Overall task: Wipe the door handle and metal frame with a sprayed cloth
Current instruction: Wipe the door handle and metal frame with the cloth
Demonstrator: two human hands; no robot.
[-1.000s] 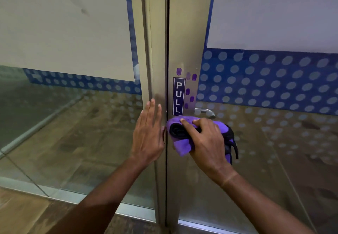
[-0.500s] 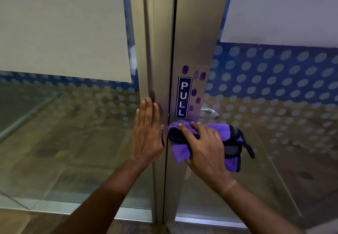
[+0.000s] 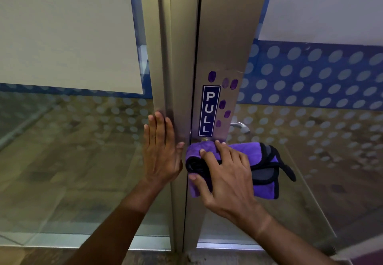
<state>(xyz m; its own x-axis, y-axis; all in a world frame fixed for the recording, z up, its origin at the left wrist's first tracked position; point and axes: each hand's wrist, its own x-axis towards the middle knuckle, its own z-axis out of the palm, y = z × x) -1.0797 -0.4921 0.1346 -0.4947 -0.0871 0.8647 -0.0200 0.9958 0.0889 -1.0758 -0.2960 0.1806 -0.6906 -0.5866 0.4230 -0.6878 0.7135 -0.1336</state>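
Note:
A purple cloth with black trim (image 3: 263, 161) is wrapped over the door handle on the brushed metal frame (image 3: 226, 37) of a glass door. My right hand (image 3: 226, 173) grips the cloth and the handle hidden under it. My left hand (image 3: 161, 151) lies flat, fingers up, against the left metal frame post (image 3: 165, 57) beside the door gap. A blue PULL sticker (image 3: 209, 110) sits just above the cloth, with purple smudges (image 3: 224, 103) around it. A silver lever handle (image 3: 240, 127) shows through the glass on the far side.
Glass panels (image 3: 72, 151) with blue dotted film (image 3: 310, 78) and white paper sheets (image 3: 62, 30) flank the frame. A wooden floor shows through the glass. A metal bottom rail (image 3: 145, 242) runs along the floor.
The view has moved closer and tilted slightly. My right hand shifted a little on the cloth over the handle. My left hand stays pressed on the frame.

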